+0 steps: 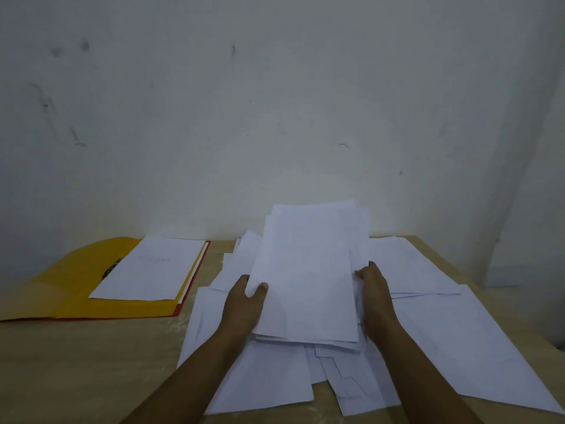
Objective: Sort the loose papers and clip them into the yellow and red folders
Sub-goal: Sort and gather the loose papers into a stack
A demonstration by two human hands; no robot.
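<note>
Pale wood-grain desk [91, 362]: both hands, left [244, 304] & right [374, 293], grip thin white paper stack [308, 276].

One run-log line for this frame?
both hands grip white paper stack | open yellow cardboard folder left, sheet inside | loose sheets remain

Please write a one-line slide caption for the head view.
Both hands, left hand and right hand, lift a paper stack beside the open yellow folder.

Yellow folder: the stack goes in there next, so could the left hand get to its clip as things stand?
Probably not yet. The left hand grips the paper stack along with the right hand. The path over the table to the yellow folder looks free, but a sheet lies by the clip.
</note>
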